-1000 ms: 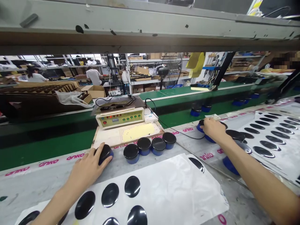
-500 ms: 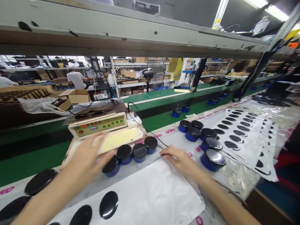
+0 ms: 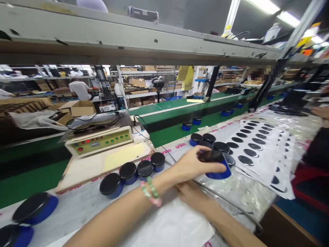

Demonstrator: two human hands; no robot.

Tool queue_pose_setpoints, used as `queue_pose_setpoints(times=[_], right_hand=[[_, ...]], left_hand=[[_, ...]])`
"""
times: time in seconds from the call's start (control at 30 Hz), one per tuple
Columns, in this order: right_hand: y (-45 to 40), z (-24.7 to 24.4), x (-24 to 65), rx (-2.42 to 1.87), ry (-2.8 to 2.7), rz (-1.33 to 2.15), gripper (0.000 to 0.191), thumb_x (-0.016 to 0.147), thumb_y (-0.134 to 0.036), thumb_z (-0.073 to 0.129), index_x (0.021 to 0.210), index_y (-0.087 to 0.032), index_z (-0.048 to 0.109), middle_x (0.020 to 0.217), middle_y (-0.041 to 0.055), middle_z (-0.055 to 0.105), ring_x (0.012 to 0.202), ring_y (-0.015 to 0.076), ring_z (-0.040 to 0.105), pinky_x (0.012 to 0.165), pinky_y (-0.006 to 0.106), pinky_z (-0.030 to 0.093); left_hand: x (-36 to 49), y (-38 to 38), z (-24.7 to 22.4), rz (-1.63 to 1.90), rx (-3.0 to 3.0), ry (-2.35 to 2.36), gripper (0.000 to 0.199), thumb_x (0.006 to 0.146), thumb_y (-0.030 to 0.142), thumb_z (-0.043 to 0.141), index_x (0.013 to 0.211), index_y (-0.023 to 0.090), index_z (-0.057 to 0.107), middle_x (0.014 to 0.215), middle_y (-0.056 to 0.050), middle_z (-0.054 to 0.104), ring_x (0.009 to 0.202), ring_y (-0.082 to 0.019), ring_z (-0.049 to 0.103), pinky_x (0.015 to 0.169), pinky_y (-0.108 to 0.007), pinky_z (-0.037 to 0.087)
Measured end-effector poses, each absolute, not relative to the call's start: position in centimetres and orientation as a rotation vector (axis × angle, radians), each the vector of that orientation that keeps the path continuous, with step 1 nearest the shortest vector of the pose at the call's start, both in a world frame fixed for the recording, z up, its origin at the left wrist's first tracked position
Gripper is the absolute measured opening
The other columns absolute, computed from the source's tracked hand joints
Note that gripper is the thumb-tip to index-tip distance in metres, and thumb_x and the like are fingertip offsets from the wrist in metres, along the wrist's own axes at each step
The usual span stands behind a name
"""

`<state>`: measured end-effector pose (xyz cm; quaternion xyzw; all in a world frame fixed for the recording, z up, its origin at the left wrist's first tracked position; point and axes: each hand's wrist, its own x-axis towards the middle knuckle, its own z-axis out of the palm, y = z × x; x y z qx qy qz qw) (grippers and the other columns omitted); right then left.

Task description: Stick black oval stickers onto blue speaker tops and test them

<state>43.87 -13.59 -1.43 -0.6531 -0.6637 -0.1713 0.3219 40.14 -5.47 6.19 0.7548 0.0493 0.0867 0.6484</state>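
My left hand (image 3: 196,163) reaches across to the right, over my right wrist, with a beaded bracelet (image 3: 150,193) on its arm. Its thumb and fingers are closed round a blue round pot (image 3: 218,174) with a dark top, which is tilted. Below it, my right hand (image 3: 191,195) rests by the right edge of a white sheet (image 3: 187,224); its fingertips are mostly hidden behind my left forearm. A row of several blue pots with black tops (image 3: 145,169) stands left of my hands. More such pots (image 3: 196,139) stand just beyond my left hand.
A beige control box (image 3: 100,140) with lights sits at the left. Sheets of black ovals (image 3: 259,140) lie to the right. Behind runs a green conveyor (image 3: 164,132) carrying blue pots. A shelf beam (image 3: 154,41) crosses overhead. Two larger-looking pots (image 3: 36,207) stand near left.
My left hand has swung from the row of pots at left across to the right and taken hold of a blue pot there. My right hand has shifted slightly down. The view has turned a little.
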Motion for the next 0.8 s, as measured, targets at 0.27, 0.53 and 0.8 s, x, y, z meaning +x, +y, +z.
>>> queue_pose_setpoints(times=[0.27,0.53,0.8], right_hand=[[-13.1,5.2,40.2,-1.425,-1.546,-0.358,0.007,0.092,-0.021,0.055,0.097,-0.023,0.059,0.075,0.0025,0.059,0.07,0.0185,0.053,0.06,0.032,0.045],[-10.9,9.4,32.0,-1.248,-1.867,-0.366,0.014,0.09,-0.012,0.054,0.1,-0.019,0.062,0.083,0.0049,0.063,0.081,0.0208,0.052,0.074,0.038,0.042],[-11.4,9.6,30.6,-1.278,-1.882,-0.538,0.013,0.089,-0.009,0.054,0.084,-0.015,0.064,0.071,0.0044,0.061,0.069,0.0185,0.046,0.067,0.036,0.033]], left_hand=[[22.2,-0.9,9.8,0.464,0.836,0.607,0.067,0.079,0.067,0.053,0.11,0.008,0.057,0.09,-0.015,0.067,0.072,-0.014,0.063,0.062,-0.02,0.05],[15.9,-2.1,8.3,0.556,0.774,0.54,0.043,0.089,0.053,0.05,0.118,0.022,0.057,0.113,-0.008,0.064,0.098,-0.022,0.061,0.088,-0.037,0.049],[14.9,-3.0,7.8,0.908,1.375,0.624,0.056,0.075,0.062,0.064,0.113,0.022,0.052,0.115,-0.007,0.061,0.109,-0.024,0.055,0.095,-0.035,0.04]])
